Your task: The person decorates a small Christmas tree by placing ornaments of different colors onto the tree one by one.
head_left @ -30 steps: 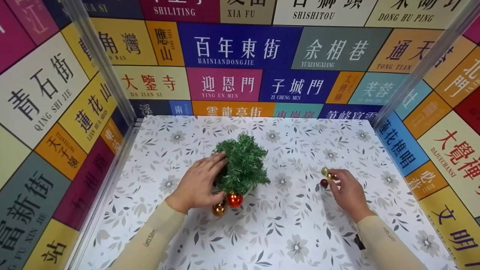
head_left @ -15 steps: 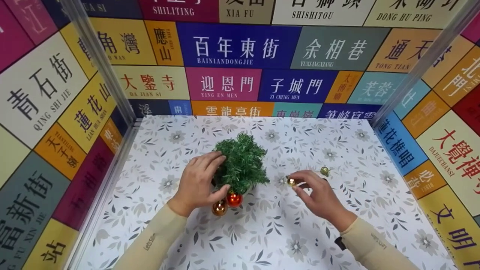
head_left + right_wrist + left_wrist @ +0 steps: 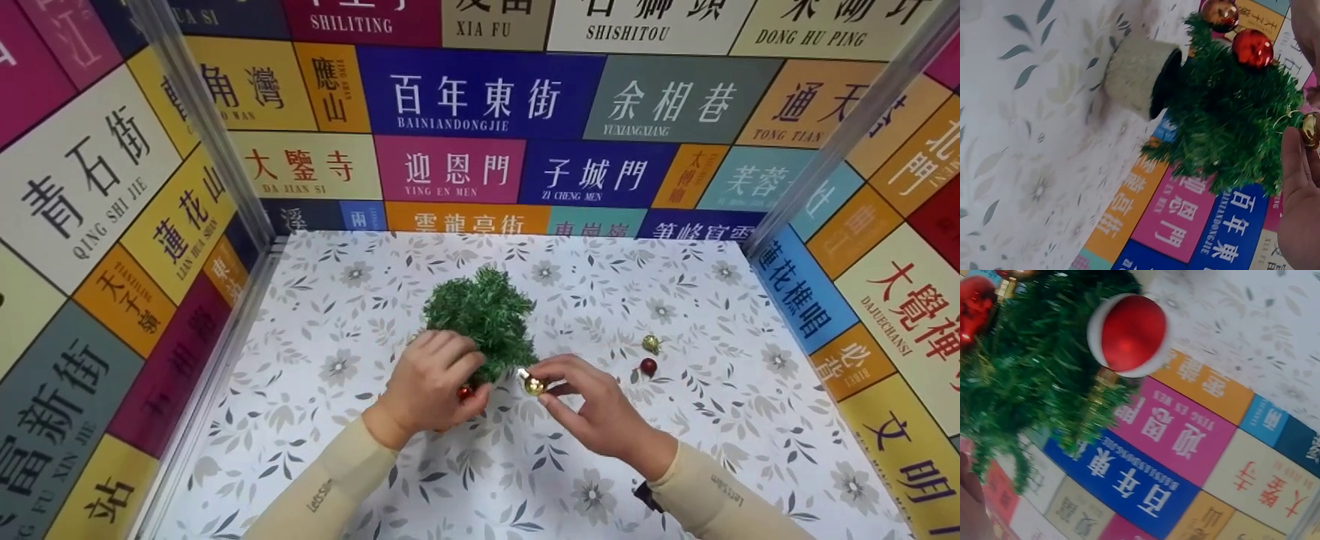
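A small artificial Christmas tree with green tinsel branches stands mid-table; its pale pot shows in the right wrist view. My right hand pinches a gold ball ornament by the tree's lower right; a thin hanging loop sticks out from it. At the tree's front left is my left hand, fingers slightly bent, with nothing seen in them; whether they touch the branches I cannot tell. A red ball and a copper-coloured ball hang on the tree. The left wrist view has a red-and-white ball.
To the right on the floral tabletop lie a glittery gold-green ball and a dark red ball. Sign-covered walls enclose the table at the back and both sides.
My right hand has carried the gold ball leftward from beside the loose ornaments to the tree. The left hand has shifted right and toward me, now covering the copper-coloured ball in the head view.
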A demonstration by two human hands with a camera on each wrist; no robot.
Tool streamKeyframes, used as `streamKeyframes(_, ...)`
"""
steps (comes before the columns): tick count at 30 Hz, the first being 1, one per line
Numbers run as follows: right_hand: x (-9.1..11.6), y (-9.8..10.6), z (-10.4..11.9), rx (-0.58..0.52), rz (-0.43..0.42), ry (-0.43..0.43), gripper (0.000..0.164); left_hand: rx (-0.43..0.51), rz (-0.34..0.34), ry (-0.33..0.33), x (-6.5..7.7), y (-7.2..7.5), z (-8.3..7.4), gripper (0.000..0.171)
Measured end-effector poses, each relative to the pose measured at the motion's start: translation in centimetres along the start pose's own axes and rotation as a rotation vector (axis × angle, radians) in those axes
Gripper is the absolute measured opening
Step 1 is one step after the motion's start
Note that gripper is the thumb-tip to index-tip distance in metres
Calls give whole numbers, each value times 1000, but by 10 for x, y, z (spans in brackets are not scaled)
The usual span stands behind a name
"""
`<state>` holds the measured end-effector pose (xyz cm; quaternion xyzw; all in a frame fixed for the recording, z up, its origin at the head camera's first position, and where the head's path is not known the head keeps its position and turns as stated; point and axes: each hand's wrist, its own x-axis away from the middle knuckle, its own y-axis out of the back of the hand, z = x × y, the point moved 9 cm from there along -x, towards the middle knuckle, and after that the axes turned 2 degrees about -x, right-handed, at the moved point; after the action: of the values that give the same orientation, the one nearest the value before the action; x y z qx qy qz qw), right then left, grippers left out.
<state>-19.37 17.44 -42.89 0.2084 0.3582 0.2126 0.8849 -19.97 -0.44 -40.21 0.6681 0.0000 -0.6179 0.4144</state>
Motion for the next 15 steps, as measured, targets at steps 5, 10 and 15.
streamKeyframes(5,-16,-8,30,-46,-14,24,35,22,43,-7,-1,-11,-8,26)
streamKeyframes(10,-17,-13,29,-41,-14,31,35,21,46,5,-1,-13,-9,17)
streamKeyframes(15,-8,-17,8,-29,-14,8,33,31,40,23,-1,-12,-9,5)
